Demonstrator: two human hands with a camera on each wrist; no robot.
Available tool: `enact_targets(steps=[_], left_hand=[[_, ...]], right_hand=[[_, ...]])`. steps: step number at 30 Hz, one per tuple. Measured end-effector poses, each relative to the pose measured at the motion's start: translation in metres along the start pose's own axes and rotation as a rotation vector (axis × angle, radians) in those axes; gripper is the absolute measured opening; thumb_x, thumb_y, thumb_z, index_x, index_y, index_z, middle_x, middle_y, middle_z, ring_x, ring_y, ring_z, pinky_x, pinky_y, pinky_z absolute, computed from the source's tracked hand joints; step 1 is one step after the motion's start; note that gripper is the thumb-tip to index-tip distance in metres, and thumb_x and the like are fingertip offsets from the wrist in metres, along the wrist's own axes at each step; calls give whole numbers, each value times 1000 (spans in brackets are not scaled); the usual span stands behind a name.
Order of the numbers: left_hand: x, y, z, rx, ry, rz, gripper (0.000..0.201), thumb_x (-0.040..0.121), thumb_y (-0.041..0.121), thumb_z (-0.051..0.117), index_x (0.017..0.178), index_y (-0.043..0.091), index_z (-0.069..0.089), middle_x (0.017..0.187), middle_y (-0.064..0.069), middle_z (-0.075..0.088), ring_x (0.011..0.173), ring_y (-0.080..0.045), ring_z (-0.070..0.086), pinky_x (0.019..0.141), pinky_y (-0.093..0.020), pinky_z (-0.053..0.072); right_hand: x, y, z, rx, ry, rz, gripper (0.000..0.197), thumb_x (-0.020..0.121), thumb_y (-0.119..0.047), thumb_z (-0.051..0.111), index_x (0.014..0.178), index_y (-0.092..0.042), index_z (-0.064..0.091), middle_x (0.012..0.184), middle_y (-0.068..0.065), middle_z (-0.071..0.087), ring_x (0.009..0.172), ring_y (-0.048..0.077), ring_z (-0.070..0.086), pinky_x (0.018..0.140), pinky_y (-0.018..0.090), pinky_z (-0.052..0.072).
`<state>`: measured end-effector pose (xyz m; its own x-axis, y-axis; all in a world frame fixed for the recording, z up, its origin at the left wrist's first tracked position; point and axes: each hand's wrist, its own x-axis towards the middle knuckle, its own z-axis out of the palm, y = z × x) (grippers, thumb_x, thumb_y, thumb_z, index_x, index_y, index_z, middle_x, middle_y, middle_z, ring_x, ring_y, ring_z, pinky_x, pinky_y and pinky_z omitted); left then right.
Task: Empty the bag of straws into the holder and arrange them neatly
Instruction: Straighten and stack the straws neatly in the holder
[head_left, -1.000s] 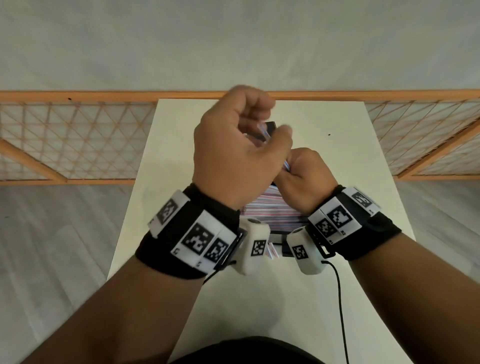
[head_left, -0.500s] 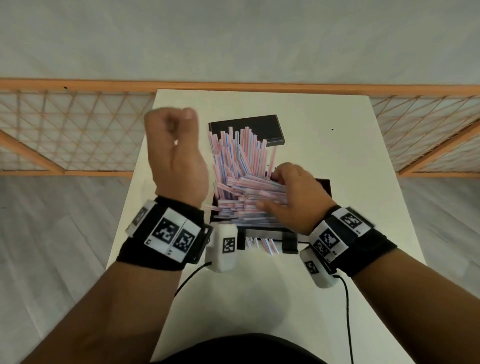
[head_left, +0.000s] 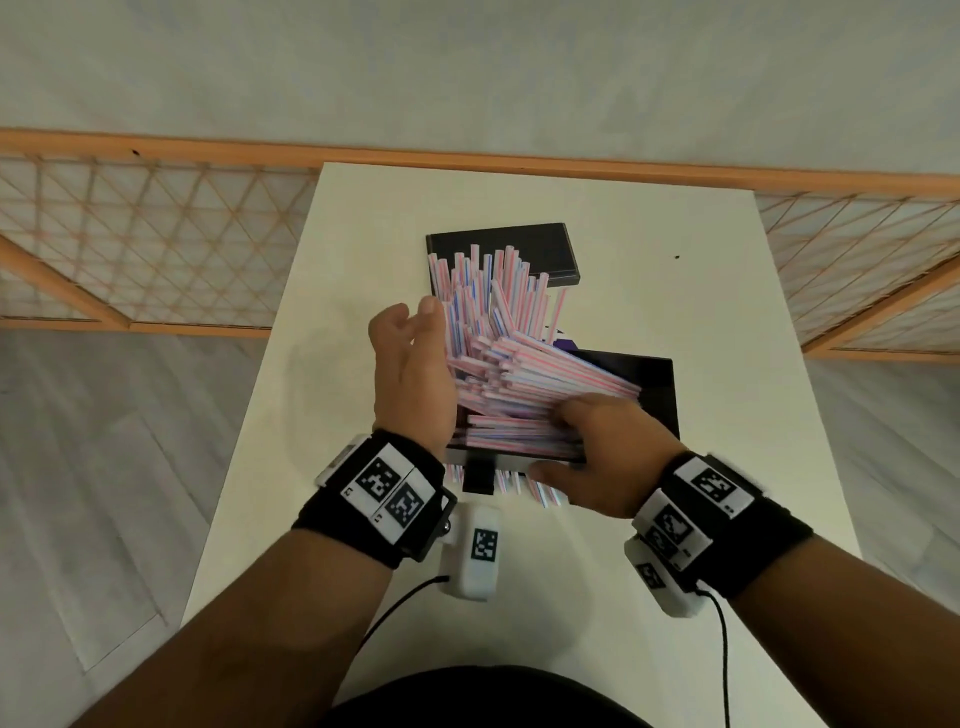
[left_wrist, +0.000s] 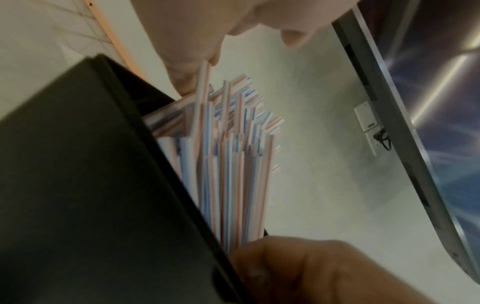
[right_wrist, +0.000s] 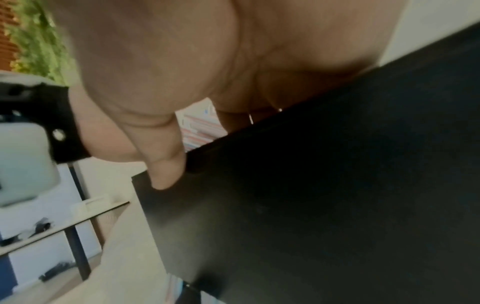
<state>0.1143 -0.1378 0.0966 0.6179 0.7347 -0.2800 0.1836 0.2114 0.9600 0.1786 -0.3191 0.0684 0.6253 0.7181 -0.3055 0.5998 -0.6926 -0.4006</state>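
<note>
A heap of pink- and blue-striped straws (head_left: 519, 364) fills the black holder (head_left: 660, 395) at mid-table. Some stand upright at the back, others lie crosswise in front. My left hand (head_left: 410, 322) presses its open palm against the left side of the heap, fingers loosely extended. In the left wrist view, the standing straws (left_wrist: 228, 164) rise beside the holder's dark wall (left_wrist: 78, 185). My right hand (head_left: 576, 431) lies on the crosswise straws at the front right, thumb along the holder's front edge. The right wrist view shows that thumb (right_wrist: 166, 172) touching the holder's black wall (right_wrist: 311, 195).
A flat black lid (head_left: 535, 244) lies behind the holder. A few loose straws (head_left: 524, 486) stick out on the white table (head_left: 332, 415) under the holder's front edge. A small purple scrap (head_left: 565, 344) shows behind the heap. An orange lattice railing (head_left: 156, 234) borders the table's far side.
A second ago both hands were raised together over the holder. The straws have since spread out in it, the right hand has dropped onto them, and the left fist has opened against the heap.
</note>
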Motion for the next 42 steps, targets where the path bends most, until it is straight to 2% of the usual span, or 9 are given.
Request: enact_targets(steps=[5,10,15,18,27,33,36,39,42], left_hand=[[0,-1,-2,-20,27,-65,86,66,74,50,133,21,42,127,-1,61,114,-21,61,106,-52,47],[-3,-7,-7,4,50,-96,80,68,74,50,131,26,42,125,4,62,116,-23,62,107,-51,46],[0,-16,-10,-46,57,-94,56,69,67,58,115,37,47,124,-2,64,117,-33,62,106,-59,45],[1,-11,-10,-68,36,-102,55,68,65,59,113,37,46,126,-3,65,118,-26,62,108,-53,45],[-1,-15,-7,145,10,-16,48,104,35,51,143,12,36,134,-6,50,110,-16,52,91,-24,40],[-5,-28,-6,252,-45,-24,63,102,54,38,148,12,26,145,-11,47,129,-29,51,109,-47,42],[-8,-27,-5,199,-65,36,82,89,66,36,149,12,25,148,-9,44,131,-25,51,111,-46,41],[-6,-29,-4,212,-95,54,94,81,74,36,151,13,19,152,-10,41,135,-26,48,114,-47,39],[-5,-35,-3,232,-128,54,102,76,81,33,152,14,16,153,-9,41,134,-26,49,112,-48,41]], right_hand=[[2,-3,1,1,-92,10,43,74,-63,66,101,-30,59,86,-16,52,87,16,60,73,23,41],[8,0,5,-33,-133,43,64,60,-78,52,101,-29,59,90,-12,53,89,18,60,78,29,49],[12,-1,0,29,-167,43,47,73,-56,72,110,-29,61,97,-10,56,83,13,58,75,23,47],[16,-2,5,2,-199,37,59,70,-59,71,122,-32,60,106,-9,57,98,17,59,85,27,48],[28,-10,9,-29,-254,62,44,70,-57,72,102,-28,66,87,-6,64,84,19,64,77,29,53],[30,-12,8,2,-232,60,57,71,-52,75,119,-26,58,105,-2,65,97,21,63,84,28,50],[32,-9,8,-66,-234,94,42,72,-62,70,95,-30,58,91,-4,63,89,20,62,78,27,49],[31,-11,11,-115,-287,169,50,65,-79,60,81,-33,51,76,-9,57,78,18,60,76,30,51],[33,-11,16,-63,-252,130,76,47,-85,53,102,-33,61,89,-11,62,86,17,62,80,31,52]])
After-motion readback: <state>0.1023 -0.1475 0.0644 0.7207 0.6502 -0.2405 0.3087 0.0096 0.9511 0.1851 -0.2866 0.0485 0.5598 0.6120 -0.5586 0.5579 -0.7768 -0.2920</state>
